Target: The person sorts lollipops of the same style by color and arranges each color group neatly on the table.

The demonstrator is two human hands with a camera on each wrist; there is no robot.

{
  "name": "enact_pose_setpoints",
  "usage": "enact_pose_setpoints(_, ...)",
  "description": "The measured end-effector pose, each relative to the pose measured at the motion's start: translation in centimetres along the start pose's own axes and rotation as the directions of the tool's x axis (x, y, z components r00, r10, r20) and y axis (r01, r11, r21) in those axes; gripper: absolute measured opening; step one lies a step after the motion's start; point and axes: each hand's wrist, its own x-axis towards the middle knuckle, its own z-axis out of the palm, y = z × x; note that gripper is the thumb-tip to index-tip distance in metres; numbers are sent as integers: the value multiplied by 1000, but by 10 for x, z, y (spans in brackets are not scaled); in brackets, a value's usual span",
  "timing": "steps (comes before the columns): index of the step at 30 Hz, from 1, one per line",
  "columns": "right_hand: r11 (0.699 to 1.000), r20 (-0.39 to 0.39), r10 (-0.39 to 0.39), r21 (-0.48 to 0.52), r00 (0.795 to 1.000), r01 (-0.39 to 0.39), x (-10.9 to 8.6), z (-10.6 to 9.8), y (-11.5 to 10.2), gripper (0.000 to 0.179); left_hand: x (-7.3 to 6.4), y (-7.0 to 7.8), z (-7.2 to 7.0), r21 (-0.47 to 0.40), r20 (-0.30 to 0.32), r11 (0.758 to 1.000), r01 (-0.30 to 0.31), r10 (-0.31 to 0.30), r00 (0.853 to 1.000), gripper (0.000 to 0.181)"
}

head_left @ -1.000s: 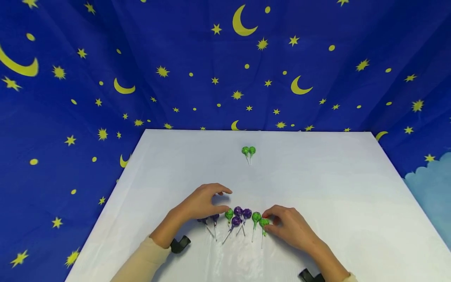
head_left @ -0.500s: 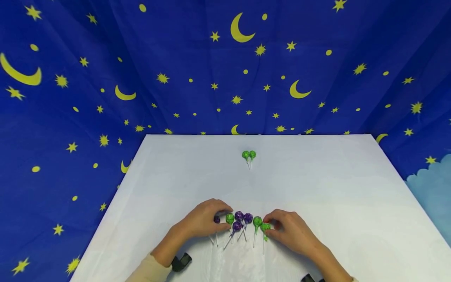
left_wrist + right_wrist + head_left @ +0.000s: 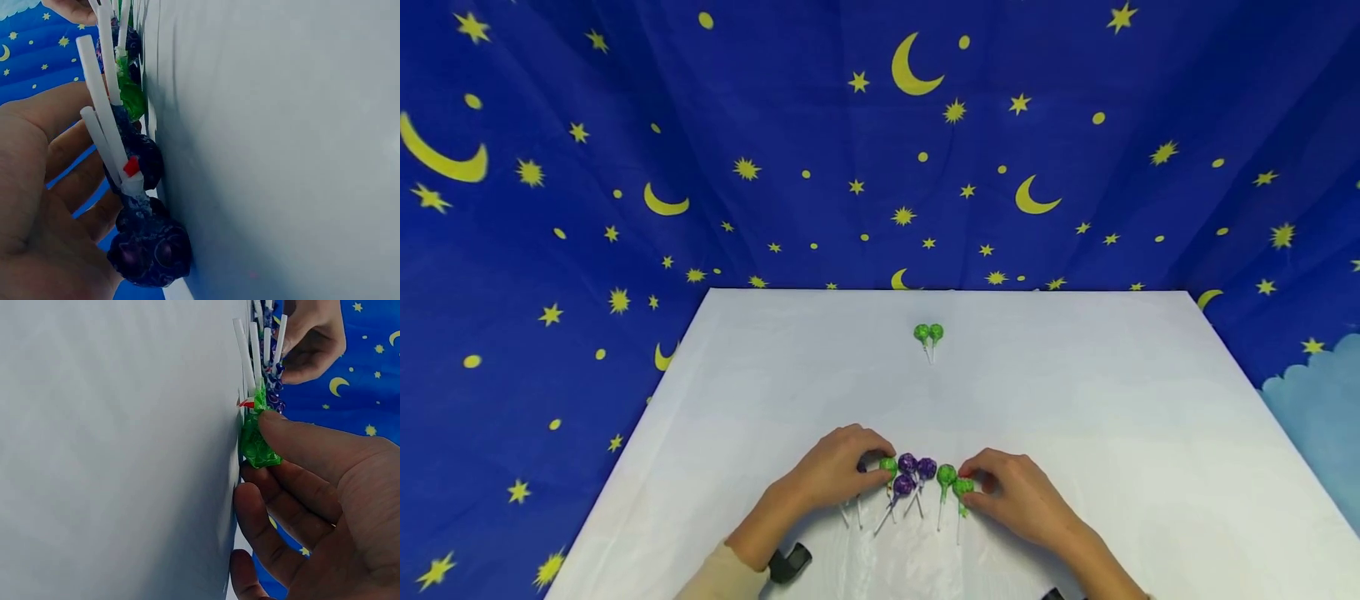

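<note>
In the head view, my left hand (image 3: 838, 467) curves over the left end of a row of lollipops, its thumb and forefinger pinching a green lollipop (image 3: 888, 464). Purple lollipops (image 3: 150, 250) lie within that hand's palm side in the left wrist view, mostly hidden from above. My right hand (image 3: 1018, 492) pinches the rightmost green lollipop (image 3: 259, 444) between thumb and forefinger. Another green lollipop (image 3: 946, 475) lies just left of it. Between the hands sit several purple lollipops (image 3: 903, 485) with crossing white sticks.
Two green lollipops (image 3: 928, 333) lie side by side toward the back of the white table (image 3: 1075, 375). A blue curtain (image 3: 820, 100) with yellow moons and stars hangs behind and beside the table.
My left hand has come down toward the table, and its thumb and forefinger have closed in on the green lollipop. The right hand keeps its hold, almost still. The head view has tilted slightly.
</note>
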Motion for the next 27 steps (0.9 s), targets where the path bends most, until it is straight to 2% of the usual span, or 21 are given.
enact_pose_setpoints(3,1000,9,-3,9,1000,3,-1,1,-1,27,0,1,1,12,8,1000,12,-12,1000,26)
enact_pose_setpoints(10,1000,5,14,-3,1000,-14,-5,-2,1,27,5,5,3,-4,12,1000,-5,5,1000,25)
enact_pose_setpoints(20,999,-3,-43,7,999,43,1,1,1,27,5,2,-4,1,29,999,53,-53,998,28)
enact_pose_setpoints(27,1000,4,-13,9,1000,13,2,-2,0,26,5,-1,-4,-29,25,999,34,-33,999,28)
